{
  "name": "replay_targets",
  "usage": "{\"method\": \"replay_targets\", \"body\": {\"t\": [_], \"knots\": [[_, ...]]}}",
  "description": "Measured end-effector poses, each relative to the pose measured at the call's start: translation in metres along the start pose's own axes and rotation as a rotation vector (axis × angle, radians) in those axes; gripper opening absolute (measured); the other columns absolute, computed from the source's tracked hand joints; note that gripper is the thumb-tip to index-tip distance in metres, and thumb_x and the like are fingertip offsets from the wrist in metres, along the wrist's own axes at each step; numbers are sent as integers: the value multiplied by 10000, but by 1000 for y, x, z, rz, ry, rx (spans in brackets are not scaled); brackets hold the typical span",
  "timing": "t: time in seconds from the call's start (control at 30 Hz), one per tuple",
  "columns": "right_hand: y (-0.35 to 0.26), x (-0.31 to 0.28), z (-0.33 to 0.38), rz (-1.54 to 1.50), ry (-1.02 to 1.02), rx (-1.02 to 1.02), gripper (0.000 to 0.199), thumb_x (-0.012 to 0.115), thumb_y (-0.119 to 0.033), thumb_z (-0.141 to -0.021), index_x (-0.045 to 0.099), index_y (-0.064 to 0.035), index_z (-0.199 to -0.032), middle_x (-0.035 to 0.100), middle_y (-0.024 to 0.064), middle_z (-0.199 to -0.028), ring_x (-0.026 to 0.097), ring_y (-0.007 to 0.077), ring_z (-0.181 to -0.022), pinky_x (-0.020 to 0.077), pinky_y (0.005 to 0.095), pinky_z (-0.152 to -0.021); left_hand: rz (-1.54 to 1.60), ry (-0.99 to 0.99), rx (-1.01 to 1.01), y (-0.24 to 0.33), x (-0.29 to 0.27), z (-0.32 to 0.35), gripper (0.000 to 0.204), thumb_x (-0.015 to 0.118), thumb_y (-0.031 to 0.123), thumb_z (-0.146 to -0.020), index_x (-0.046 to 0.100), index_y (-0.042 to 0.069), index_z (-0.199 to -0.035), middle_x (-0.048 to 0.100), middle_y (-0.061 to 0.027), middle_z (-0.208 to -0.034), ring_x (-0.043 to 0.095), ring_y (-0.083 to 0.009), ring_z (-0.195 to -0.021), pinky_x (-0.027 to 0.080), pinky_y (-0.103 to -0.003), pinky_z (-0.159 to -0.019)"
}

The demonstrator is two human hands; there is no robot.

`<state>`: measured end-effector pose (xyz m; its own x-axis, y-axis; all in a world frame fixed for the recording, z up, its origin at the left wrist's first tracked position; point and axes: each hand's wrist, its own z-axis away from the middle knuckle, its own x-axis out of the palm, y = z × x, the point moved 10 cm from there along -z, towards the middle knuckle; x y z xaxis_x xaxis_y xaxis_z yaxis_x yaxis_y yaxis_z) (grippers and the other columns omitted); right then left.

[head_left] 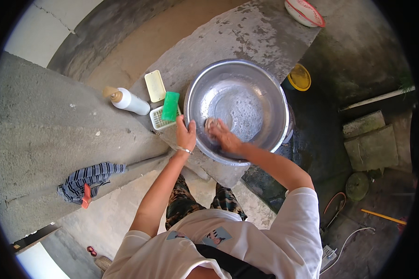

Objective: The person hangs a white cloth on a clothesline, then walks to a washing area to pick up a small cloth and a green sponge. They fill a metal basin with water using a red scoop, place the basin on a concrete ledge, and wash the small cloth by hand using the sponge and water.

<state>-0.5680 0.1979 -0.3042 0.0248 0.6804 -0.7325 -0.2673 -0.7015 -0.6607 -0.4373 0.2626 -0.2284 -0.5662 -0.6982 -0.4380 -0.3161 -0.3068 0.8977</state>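
A wide shiny metal basin [270, 95] stands on the concrete ledge, with a little foamy water in its bottom. My left hand [186, 136] holds the basin's left rim, the thumb lying along the edge. Inside the basin, my right hand [227, 139] is closed over a small tan scrubbing pad [210, 123] and presses it against the near left wall. The fingers hide most of the pad, so its exact kind is unclear. Just beyond my left hand, a green sponge-like block [170, 106] leans on a white slotted soap dish [157, 120].
A cream lid or tray [155, 86] and a white pump bottle [134, 103] stand left of the basin. A yellow-topped bucket [299, 77] is to the right, a red-rimmed bowl [303, 11] far right. A striped cloth [91, 179] hangs over the left ledge.
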Motion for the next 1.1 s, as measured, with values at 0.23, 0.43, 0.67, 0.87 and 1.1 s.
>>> {"method": "replay_targets", "body": {"t": [0.23,0.43,0.67,0.87,1.1], "knots": [[-38,-46,-68,-396,421,-202,756,411,74,-762,18,-6,-1403,92,236,-1444,6,348,-1359,-39,457,-1100,-98,47,9,26,-1,18,264,461,124,-850,392,-65,-1021,491,-255,-913,489,-406,-855,376,-437,-780],[29,-87,-85,24,719,314,717,440,13,-766,123,-44,-1407,216,181,-1417,97,438,-1325,93,555,-1067,-101,-12,-126,17,7,53,300,452,125,-851,343,-85,-1035,471,-292,-846,476,-437,-787,376,-450,-732],[-45,-17,-32,36,316,-204,729,479,20,-723,194,-50,-1390,234,164,-1414,160,381,-1331,146,483,-1094,-18,29,-189,8,13,67,304,453,156,-872,344,-72,-1041,474,-229,-907,486,-342,-832,378,-391,-810],[49,-98,-65,259,583,354,647,450,-42,-778,210,-36,-1378,235,165,-1409,155,397,-1329,166,466,-1089,-64,1,-103,9,16,82,313,472,168,-872,334,-54,-1044,486,-238,-902,500,-351,-784,399,-407,-766],[47,-48,-27,495,216,340,714,509,-90,-764,183,-30,-1396,187,152,-1423,104,426,-1320,175,581,-1046,-35,-84,-76,7,-3,3,375,458,220,-898,333,-31,-1146,545,-243,-938,553,-367,-826,422,-416,-745]]}}
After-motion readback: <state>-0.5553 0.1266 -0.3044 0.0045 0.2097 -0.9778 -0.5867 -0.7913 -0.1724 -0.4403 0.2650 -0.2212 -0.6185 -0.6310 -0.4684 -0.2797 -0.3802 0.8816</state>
